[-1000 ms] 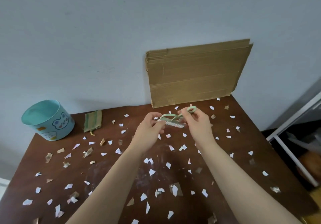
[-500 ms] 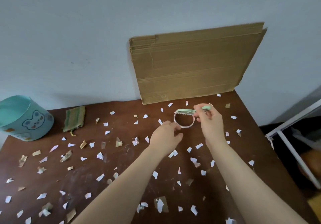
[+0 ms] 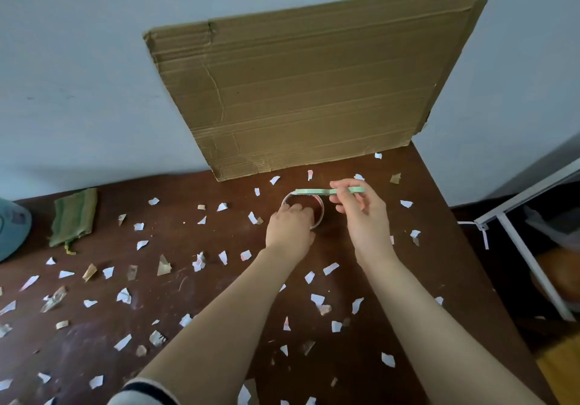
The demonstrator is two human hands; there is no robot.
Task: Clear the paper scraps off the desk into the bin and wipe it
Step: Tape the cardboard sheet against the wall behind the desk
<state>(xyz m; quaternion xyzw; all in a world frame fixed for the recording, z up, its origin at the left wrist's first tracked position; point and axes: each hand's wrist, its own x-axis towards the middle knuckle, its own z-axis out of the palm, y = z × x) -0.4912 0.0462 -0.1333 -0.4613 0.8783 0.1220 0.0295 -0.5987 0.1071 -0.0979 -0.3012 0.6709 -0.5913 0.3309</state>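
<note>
A blue bin [image 3: 12,228] peeks in at the far left edge of the brown desk [image 3: 175,235]. Near it lies a green cloth [image 3: 73,216]. Paper scraps [image 3: 222,257] lie all over the desk. The left hand [image 3: 290,227] curls its fingers over the near edge of a white ring [image 3: 319,216] lying flat on the desk. A big cardboard sheet [image 3: 314,84] leans on the wall behind. The right hand [image 3: 361,213] pinches a thin green tool [image 3: 314,191] between thumb and fingers, just above the ring. A white frame [image 3: 518,247] stands beside the desk at the far right.
</note>
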